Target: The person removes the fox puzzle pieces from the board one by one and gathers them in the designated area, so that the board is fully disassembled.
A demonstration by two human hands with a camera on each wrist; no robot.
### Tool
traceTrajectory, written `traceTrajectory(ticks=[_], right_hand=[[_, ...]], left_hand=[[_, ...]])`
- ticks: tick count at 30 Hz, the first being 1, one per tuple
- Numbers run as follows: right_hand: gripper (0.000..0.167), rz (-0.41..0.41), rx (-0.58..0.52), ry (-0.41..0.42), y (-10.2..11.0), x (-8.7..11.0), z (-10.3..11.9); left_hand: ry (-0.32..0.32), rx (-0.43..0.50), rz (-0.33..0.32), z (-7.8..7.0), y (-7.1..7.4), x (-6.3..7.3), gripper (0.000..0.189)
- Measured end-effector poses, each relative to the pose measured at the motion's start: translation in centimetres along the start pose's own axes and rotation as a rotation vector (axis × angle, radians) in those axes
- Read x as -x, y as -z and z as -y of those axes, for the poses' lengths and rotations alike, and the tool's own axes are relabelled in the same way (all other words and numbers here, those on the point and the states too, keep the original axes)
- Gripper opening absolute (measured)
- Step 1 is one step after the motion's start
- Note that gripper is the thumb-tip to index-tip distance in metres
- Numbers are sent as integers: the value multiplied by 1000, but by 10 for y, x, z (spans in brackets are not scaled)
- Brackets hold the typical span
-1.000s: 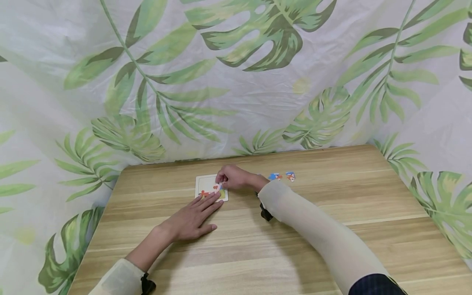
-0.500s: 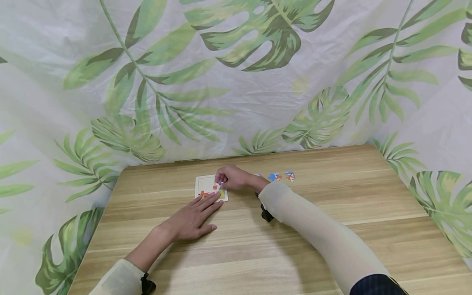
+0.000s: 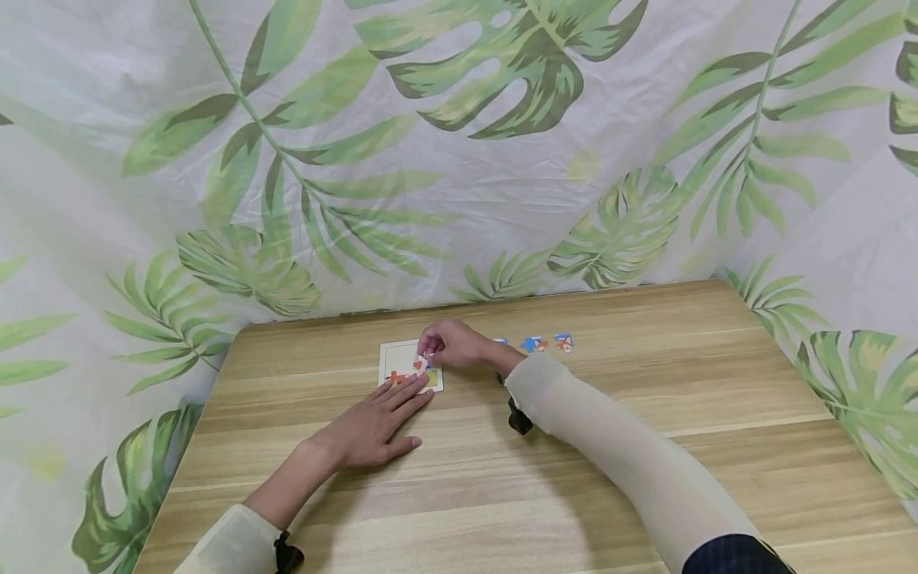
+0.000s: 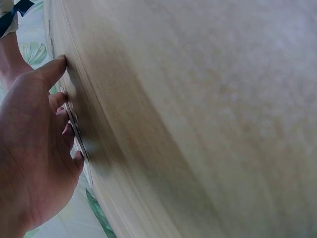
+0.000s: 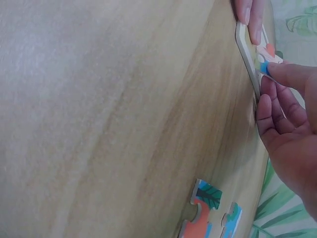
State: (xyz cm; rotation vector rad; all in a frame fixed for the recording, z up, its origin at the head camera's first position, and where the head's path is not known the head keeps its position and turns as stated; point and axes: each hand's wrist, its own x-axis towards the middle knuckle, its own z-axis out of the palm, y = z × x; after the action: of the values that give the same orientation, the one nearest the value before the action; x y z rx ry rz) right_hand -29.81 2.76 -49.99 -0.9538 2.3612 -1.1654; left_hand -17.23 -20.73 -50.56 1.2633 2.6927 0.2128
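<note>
A square, pale puzzle board [image 3: 396, 355] lies on the table, with colourful pieces along its lower part. My left hand [image 3: 367, 430] is spread palm down, its fingertips resting on the board's near edge and covering some of the picture. Over the board's right side, my right hand [image 3: 455, 344] pinches a small puzzle piece [image 3: 421, 364] between thumb and fingers. In the right wrist view the thumb presses on the blue part of this puzzle piece [image 5: 265, 67], close above the board. The right fingers partly hide it.
Right of the board, loose puzzle pieces [image 3: 534, 344] lie in a row, one partly behind the right wrist. The right wrist view shows a loose piece with a dark green leaf [image 5: 210, 195]. A leaf-patterned cloth [image 3: 502, 199] hangs behind the wooden table [image 3: 466, 502].
Both hands stay almost where they were. The right fingers shift very slightly at the puzzle piece, and a bit more of the loose piece behind the right wrist shows.
</note>
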Motion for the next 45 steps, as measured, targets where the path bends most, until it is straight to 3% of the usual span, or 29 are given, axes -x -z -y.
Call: traceTrajectory(ticks=[12,29,45], right_hand=[[14,-64,-85,-101,5,5,-2],[16,-46,-179,-114,19,19,-1],[17,-32,-189,-140,33,50,-3]], left_hand=[[8,10,8,0,-2,0,73],[-3,21,-15,0,-1,0,73],[-2,28,-21,1,-2,1,73]])
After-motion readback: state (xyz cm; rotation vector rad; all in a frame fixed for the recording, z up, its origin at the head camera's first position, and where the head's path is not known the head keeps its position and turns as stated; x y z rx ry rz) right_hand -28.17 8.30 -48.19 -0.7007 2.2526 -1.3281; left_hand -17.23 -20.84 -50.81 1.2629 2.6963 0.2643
